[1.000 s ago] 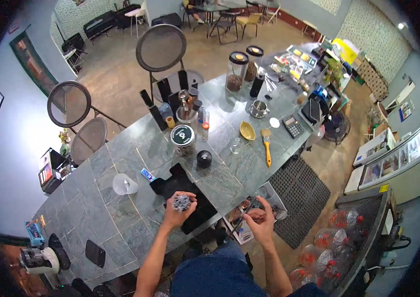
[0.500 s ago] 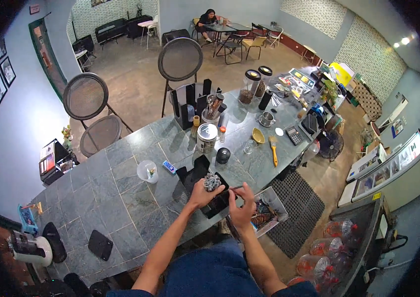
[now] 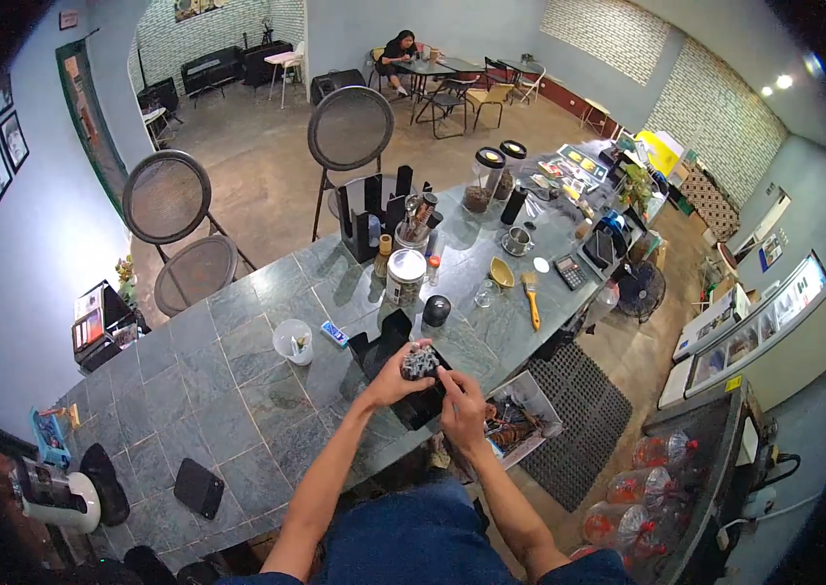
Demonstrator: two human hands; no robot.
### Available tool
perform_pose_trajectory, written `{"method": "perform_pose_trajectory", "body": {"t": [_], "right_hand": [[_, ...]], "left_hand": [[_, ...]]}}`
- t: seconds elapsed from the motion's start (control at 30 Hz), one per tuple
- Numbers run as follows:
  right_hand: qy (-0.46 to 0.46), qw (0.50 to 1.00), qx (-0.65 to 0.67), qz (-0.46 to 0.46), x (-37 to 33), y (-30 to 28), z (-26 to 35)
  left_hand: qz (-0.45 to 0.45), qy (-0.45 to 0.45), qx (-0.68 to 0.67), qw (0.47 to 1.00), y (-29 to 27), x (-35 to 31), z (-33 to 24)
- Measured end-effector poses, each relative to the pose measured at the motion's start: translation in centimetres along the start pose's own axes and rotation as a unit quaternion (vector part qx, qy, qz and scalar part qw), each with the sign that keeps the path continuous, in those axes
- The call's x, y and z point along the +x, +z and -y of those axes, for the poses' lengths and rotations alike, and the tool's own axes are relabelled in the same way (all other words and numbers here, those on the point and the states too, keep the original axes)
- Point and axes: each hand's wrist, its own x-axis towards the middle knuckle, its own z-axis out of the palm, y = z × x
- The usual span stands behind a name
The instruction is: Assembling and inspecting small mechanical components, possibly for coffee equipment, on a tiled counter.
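My left hand (image 3: pixel 393 382) is wrapped round a rounded, knobbly grey-and-white clump (image 3: pixel 420 363), its top showing between thumb and fingers. What lies under that top is hidden by the hand. Close against its right side, the fingers of my right hand (image 3: pixel 462 403) are drawn together; anything between them is too small to make out. Beneath both hands a black, box-like holder (image 3: pixel 413 414) sits at the counter's near edge, with black flaps (image 3: pixel 388 336) behind it. A round black lid-like piece (image 3: pixel 437 311) stands just beyond.
On the grey tiled counter (image 3: pixel 179 361) stand a white cup (image 3: pixel 293 342), a small blue-and-white packet (image 3: pixel 335 333), a lidded jar (image 3: pixel 406 278), a yellow-handled brush (image 3: pixel 532 302) and a calculator (image 3: pixel 570 272). Below the right edge is a filled bin (image 3: pixel 527 419). A person (image 3: pixel 399 60) sits far back.
My right hand has moved slightly left and down, its fingers now against the clump's side. The clump is tilted a little differently in my left hand. The view has shifted slightly.
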Motion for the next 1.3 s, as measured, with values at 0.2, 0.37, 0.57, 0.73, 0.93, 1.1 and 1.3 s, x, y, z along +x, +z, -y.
{"method": "perform_pose_trajectory", "body": {"t": [0.2,0.37,0.57,0.73,0.93,1.1,1.3], "right_hand": [[0.006,0.999,0.036,0.036,-0.4,0.4,-0.3],[0.072,0.996,0.050,0.018,-1.1,-1.0,0.1],[-0.013,0.998,0.022,0.058,2.7,-2.5,1.0],[-0.048,0.982,-0.017,0.180,4.0,-2.4,-0.8],[-0.057,0.974,-0.028,0.219,4.6,-2.9,-1.4],[-0.107,0.970,0.012,0.216,6.3,-2.1,-0.6],[-0.079,0.985,0.078,0.131,6.4,-4.5,-2.0]], "left_hand": [[-0.025,-0.021,0.135,0.990,1.0,0.1,0.7],[-0.062,-0.001,0.208,0.976,0.7,0.2,2.0],[-0.083,-0.021,0.191,0.978,1.3,0.0,1.1],[-0.077,-0.074,0.191,0.976,1.6,0.0,0.5],[-0.085,-0.079,0.114,0.987,2.2,-0.4,-0.5],[-0.076,-0.053,0.245,0.965,1.0,-1.3,1.6],[-0.125,-0.133,0.259,0.948,3.3,-0.6,-0.3]]}}
